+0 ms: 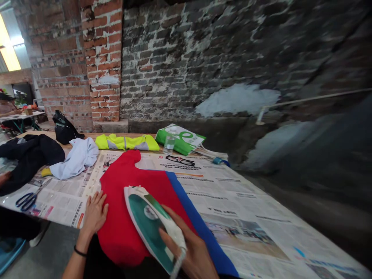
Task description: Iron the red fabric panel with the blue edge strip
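Observation:
A red piece of fabric (122,217) with a blue strip (200,224) along its right side lies on the newspaper-covered table, its near end hanging at the front edge. My right hand (192,248) grips the handle of a green and white iron (148,221), which is over the red fabric and points away from me. Whether its soleplate presses on the cloth I cannot tell. My left hand (95,211) lies flat with fingers spread at the fabric's left edge, and a black band circles that wrist.
Scissors (27,199), a white cloth (77,159) and dark clothing (35,155) lie left, beside another person's hand (4,179). Behind are a yellow vest (128,142), a green bag (180,139), a clear bottle (169,143) and glasses (180,160). A brick wall (174,58) stands beyond.

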`<state>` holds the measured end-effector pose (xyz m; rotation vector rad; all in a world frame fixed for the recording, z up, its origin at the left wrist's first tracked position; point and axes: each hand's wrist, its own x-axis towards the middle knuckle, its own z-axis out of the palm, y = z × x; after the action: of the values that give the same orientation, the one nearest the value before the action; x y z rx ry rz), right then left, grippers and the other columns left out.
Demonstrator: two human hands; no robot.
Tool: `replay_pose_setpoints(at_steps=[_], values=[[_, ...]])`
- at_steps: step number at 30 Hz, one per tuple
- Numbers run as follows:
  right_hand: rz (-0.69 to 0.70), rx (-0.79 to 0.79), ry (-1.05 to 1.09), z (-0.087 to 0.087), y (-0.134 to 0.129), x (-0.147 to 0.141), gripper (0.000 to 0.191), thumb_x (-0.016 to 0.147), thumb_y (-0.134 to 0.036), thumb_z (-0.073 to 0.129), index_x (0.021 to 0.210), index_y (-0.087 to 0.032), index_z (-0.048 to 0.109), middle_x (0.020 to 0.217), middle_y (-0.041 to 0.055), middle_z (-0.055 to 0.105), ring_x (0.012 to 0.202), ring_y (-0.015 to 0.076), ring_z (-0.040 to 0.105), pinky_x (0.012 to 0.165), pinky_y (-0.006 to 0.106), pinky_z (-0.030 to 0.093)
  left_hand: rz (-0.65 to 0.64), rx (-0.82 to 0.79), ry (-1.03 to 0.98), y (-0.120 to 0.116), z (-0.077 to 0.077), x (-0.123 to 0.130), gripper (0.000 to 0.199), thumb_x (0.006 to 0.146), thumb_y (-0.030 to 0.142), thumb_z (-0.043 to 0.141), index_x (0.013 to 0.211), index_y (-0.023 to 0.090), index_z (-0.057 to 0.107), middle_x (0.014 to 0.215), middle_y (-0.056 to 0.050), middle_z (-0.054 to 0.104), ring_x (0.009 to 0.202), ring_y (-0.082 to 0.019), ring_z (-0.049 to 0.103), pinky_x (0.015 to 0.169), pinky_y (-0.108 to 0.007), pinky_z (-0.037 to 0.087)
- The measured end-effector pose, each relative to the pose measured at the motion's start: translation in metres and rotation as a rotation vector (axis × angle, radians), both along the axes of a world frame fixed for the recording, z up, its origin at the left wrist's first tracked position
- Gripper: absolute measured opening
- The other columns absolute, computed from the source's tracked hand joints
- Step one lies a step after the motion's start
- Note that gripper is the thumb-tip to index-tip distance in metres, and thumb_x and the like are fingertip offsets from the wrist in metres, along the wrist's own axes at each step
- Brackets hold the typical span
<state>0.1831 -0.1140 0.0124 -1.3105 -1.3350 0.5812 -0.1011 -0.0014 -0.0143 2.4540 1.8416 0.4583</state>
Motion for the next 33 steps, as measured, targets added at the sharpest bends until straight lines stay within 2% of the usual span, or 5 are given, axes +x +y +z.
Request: replay_pose_setpoints(at_steps=[6, 10, 15, 26, 33], values=[[-0.305, -0.022, -0.121, -0.003, 0.011, 0.049, 0.068, 0.079, -0.054, 0.067, 0.138, -0.021, 0.062, 0.118, 0.0081, 0.076, 0.106, 0.0279, 0.073, 0.087, 0.033, 0.060, -0.014, -0.001, -0.010, 0.003, -0.004, -0.001, 0.045, 0.102, 0.029, 0.044, 0.146, 0.024, 0.055, 0.159, -0.007, 0.047, 0.150, -0.027, 0.038, 0.123, -0.056, 0.029], [-0.316, -0.049, -0.097, 0.002, 0.057, 0.048, 0.070, 0.077, -0.053, 0.061, 0.138, -0.019, 0.061, 0.091, 0.0054, 0.078, 0.077, 0.0243, 0.073, 0.064, 0.031, 0.057, -0.002, -0.005, 0.009, 0.004, -0.004, -0.001, 0.044, 0.102, 0.029, 0.046, 0.145, 0.025, 0.056, 0.159, -0.005, 0.047, 0.150, -0.028, 0.037, 0.122, -0.056, 0.029], [-0.332, -0.126, -0.104, 0.014, 0.085, 0.035, 0.075, 0.071, -0.050, 0.059, 0.139, -0.017, 0.060, 0.079, 0.0031, 0.074, 0.060, 0.0222, 0.064, 0.061, 0.034, 0.053, 0.003, -0.012, 0.029, 0.004, -0.004, -0.002, 0.046, 0.102, 0.029, 0.044, 0.147, 0.025, 0.054, 0.160, -0.005, 0.045, 0.151, -0.028, 0.036, 0.123, -0.057, 0.028], [0.066, -0.051, -0.050, 0.002, -0.011, 0.005, 0.059, 0.083, -0.047, 0.066, 0.137, -0.025, 0.063, 0.129, 0.0107, 0.070, 0.112, 0.0288, 0.069, 0.097, 0.039, 0.056, 0.002, -0.006, 0.040, 0.002, 0.000, 0.000, 0.047, 0.102, 0.028, 0.043, 0.148, 0.023, 0.052, 0.160, -0.006, 0.044, 0.151, -0.028, 0.036, 0.123, -0.056, 0.028], [0.022, 0.001, -0.179, 0.021, 0.090, -0.061, 0.059, 0.078, -0.030, 0.061, 0.138, -0.024, 0.063, 0.098, 0.0048, 0.078, 0.081, 0.0236, 0.069, 0.089, 0.040, 0.055, 0.013, 0.004, 0.043, 0.003, -0.001, -0.001, 0.047, 0.102, 0.028, 0.044, 0.148, 0.025, 0.052, 0.159, -0.006, 0.047, 0.150, -0.028, 0.037, 0.123, -0.056, 0.028]])
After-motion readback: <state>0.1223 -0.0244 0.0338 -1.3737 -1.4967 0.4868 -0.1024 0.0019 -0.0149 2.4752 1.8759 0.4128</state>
